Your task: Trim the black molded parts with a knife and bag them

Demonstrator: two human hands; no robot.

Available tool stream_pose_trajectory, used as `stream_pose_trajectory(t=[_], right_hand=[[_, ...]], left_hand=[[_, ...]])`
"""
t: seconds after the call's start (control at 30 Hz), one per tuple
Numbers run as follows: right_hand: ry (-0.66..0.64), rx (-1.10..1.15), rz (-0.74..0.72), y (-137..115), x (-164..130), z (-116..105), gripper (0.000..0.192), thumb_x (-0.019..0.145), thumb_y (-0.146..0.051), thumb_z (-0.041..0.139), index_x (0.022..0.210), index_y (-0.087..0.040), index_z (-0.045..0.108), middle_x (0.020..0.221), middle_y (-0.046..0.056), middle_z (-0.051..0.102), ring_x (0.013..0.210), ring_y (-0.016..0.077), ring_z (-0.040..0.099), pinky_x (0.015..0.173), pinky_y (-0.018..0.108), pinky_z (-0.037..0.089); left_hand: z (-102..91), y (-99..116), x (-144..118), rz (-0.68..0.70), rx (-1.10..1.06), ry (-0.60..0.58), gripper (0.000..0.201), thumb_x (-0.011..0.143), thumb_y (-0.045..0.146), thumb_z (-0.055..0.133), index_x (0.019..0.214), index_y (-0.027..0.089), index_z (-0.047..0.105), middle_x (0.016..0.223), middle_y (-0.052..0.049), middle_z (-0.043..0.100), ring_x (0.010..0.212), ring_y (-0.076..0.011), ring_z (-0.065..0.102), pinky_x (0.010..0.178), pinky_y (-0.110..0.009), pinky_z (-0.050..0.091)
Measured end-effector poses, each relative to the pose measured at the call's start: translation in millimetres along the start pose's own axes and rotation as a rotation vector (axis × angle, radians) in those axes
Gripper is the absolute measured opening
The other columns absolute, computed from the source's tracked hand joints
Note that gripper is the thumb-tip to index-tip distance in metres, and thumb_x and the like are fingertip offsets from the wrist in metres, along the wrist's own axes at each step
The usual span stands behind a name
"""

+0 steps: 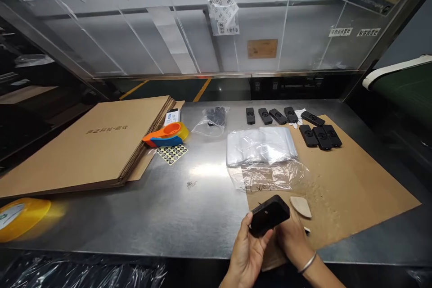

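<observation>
Both my hands hold one small black rectangular device (269,214) just above the near edge of the steel table (189,202). My left hand (248,252) grips its lower left side with the thumb on top. My right hand (293,236), with a metal bangle on the wrist, supports it from the right and underneath. A small beige oval piece (300,206) lies on the brown cardboard sheet (354,189) right beside the device. Just beyond are a crinkled clear bag (266,176) and a stack of clear plastic bags (260,145).
Several more black devices (290,119) lie in rows at the back of the cardboard sheet. A stack of flat cartons (91,144) fills the left, with an orange-and-blue tape dispenser (165,135), a sticker sheet (172,153) and a bag of black parts (214,118). A yellow tape roll (20,216) sits at the near left.
</observation>
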State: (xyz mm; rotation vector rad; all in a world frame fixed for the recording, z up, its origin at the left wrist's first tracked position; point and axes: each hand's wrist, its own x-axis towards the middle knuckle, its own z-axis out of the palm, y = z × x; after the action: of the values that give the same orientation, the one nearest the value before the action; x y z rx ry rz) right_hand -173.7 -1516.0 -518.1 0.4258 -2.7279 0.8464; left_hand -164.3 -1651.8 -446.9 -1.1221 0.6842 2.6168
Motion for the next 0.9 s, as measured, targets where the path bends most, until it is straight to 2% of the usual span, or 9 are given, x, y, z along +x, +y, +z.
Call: stream_pose_trajectory(t=[0.1,0.17,0.23,0.3,0.4,0.5,0.63,0.73,0.9], right_hand=[[-0.012,0.226,0.031,-2.8,4.3,-11.3,0.028,0.083,-0.015,0.041,0.103,-0.021,0.060,0.094,0.008,0.060,0.087,0.0217,0.056,0.074,0.036,0.050],[-0.035,0.463,0.142,-5.6,4.7,-22.2,0.030,0.088,-0.023,0.040,0.114,-0.021,0.054,0.103,0.009,0.059,0.097,0.0218,0.055,0.082,0.037,0.049],[-0.055,0.698,0.280,-9.4,5.5,-31.2,0.037,0.090,-0.034,0.040,0.124,-0.020,0.046,0.105,0.009,0.059,0.100,0.0217,0.056,0.081,0.034,0.050],[-0.036,0.861,0.406,-13.8,8.4,-36.8,0.044,0.089,-0.041,0.043,0.127,-0.019,0.040,0.100,0.008,0.060,0.093,0.0208,0.058,0.075,0.032,0.051],[-0.037,1.044,0.544,-19.0,15.3,-41.1,0.045,0.087,-0.045,0.047,0.122,-0.018,0.042,0.083,0.003,0.059,0.069,0.0150,0.057,0.062,0.026,0.048],[-0.098,1.210,0.633,-21.9,20.0,-44.7,0.042,0.086,-0.046,0.049,0.117,-0.017,0.044,0.066,-0.003,0.051,0.052,0.0096,0.046,0.046,0.020,0.038],[-0.138,1.335,0.699,-26.3,19.4,-50.5,0.039,0.085,-0.045,0.052,0.114,-0.019,0.047,0.065,-0.003,0.049,0.053,0.0087,0.043,0.045,0.019,0.034],[-0.153,1.328,0.698,-29.7,17.8,-54.5,0.037,0.084,-0.043,0.054,0.112,-0.020,0.050,0.068,-0.003,0.052,0.054,0.0084,0.044,0.046,0.020,0.034],[-0.158,1.318,0.668,-30.5,18.8,-57.4,0.037,0.084,-0.044,0.055,0.112,-0.021,0.053,0.085,0.002,0.059,0.059,0.0093,0.050,0.053,0.022,0.041]], left_hand=[[2.2,0.3,0.9,-0.016,-0.056,0.068,0.013,0.082,0.015,0.058,0.093,0.012,0.053,0.088,-0.007,0.068,0.073,-0.0167,0.065,0.061,-0.027,0.056],[3.0,-0.9,0.0,-0.027,-0.068,0.081,0.014,0.082,0.014,0.058,0.094,0.011,0.054,0.088,-0.007,0.068,0.073,-0.0162,0.066,0.063,-0.026,0.056],[3.3,-3.5,-2.2,-0.058,-0.047,0.061,0.016,0.082,0.016,0.058,0.096,0.009,0.055,0.089,-0.009,0.069,0.074,-0.0164,0.066,0.065,-0.026,0.056],[2.8,-7.1,-5.7,-0.140,0.026,-0.015,0.021,0.083,0.023,0.057,0.098,0.008,0.056,0.090,-0.011,0.069,0.071,-0.0176,0.066,0.064,-0.027,0.056],[-0.1,-11.7,-12.1,-0.253,0.176,-0.181,0.030,0.083,0.034,0.055,0.097,0.007,0.059,0.087,-0.013,0.069,0.064,-0.0187,0.065,0.059,-0.028,0.054],[-4.0,-14.0,-17.1,-0.227,0.278,-0.286,0.034,0.081,0.039,0.057,0.094,0.008,0.062,0.084,-0.013,0.069,0.064,-0.0196,0.065,0.058,-0.028,0.052],[-6.8,-16.2,-17.4,-0.160,0.325,-0.288,0.036,0.079,0.044,0.059,0.089,0.010,0.065,0.083,-0.012,0.068,0.064,-0.0188,0.062,0.054,-0.028,0.050],[-7.1,-18.8,-13.5,-0.101,0.294,-0.256,0.034,0.073,0.043,0.066,0.084,0.011,0.066,0.075,-0.009,0.067,0.067,-0.0193,0.062,0.063,-0.030,0.051],[-6.5,-21.2,-10.2,-0.034,0.270,-0.300,0.034,0.071,0.043,0.068,0.079,0.009,0.067,0.076,-0.009,0.067,0.080,-0.0225,0.062,0.075,-0.031,0.049]])
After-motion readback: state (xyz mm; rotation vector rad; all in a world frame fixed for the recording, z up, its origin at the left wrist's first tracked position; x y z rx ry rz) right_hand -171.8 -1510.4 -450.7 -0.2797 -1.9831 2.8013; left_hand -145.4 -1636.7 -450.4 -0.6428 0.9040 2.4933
